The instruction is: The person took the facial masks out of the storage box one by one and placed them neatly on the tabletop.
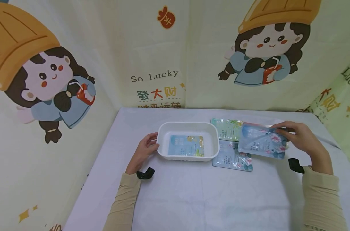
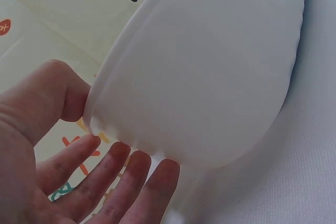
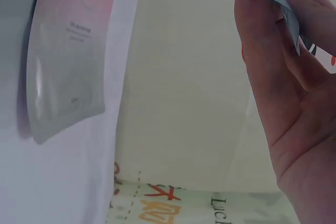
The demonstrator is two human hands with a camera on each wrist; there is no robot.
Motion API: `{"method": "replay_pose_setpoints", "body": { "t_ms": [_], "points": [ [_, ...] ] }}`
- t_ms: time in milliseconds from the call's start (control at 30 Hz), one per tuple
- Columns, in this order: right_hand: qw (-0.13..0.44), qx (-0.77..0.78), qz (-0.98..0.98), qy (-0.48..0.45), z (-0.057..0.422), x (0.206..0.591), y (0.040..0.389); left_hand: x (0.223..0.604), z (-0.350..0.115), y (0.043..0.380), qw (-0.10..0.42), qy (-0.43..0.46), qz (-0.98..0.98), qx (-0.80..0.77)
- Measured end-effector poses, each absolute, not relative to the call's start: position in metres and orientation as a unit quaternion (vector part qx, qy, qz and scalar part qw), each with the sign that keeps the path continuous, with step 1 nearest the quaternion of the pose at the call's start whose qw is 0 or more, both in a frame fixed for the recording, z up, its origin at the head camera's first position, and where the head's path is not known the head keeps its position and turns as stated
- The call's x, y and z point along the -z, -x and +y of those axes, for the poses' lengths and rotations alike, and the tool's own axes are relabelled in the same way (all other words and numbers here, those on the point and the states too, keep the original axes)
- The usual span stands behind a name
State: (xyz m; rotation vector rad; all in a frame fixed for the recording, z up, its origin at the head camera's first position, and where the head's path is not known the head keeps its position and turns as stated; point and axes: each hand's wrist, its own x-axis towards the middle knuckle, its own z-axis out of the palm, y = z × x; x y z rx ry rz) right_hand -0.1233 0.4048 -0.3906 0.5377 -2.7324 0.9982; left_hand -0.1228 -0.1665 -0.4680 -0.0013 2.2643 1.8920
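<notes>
A white plastic tray (image 1: 189, 126) stands on the table with a light blue face mask packet (image 1: 183, 146) lying flat in it. My left hand (image 1: 144, 150) holds the tray's left end. In the left wrist view its thumb meets the rim and its fingertips (image 2: 169, 169) touch the outer wall. My right hand (image 1: 304, 138) pinches a blue face mask packet (image 1: 261, 142) with pink flowers by its upper right corner. That packet hangs tilted over the others, right of the tray. The right wrist view catches only an edge of this packet (image 3: 286, 17) between thumb and fingers.
Right of the tray lie a green packet (image 1: 228, 128) and another blue floral packet (image 1: 231, 157), both partly covered. A pink and white packet (image 3: 68, 56) shows in the right wrist view. A white cloth covers the table (image 1: 198, 199); a printed curtain (image 1: 151, 48) hangs behind.
</notes>
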Motion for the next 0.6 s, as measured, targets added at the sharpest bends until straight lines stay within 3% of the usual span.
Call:
{"method": "replay_pose_setpoints", "body": {
  "t_ms": [600],
  "points": [
    [0.012, -0.276, -0.952, -0.135, 0.426, 0.401, 0.122, 0.465, -0.166, 0.120, 0.094, -0.004, 0.771, -0.630]
  ]
}}
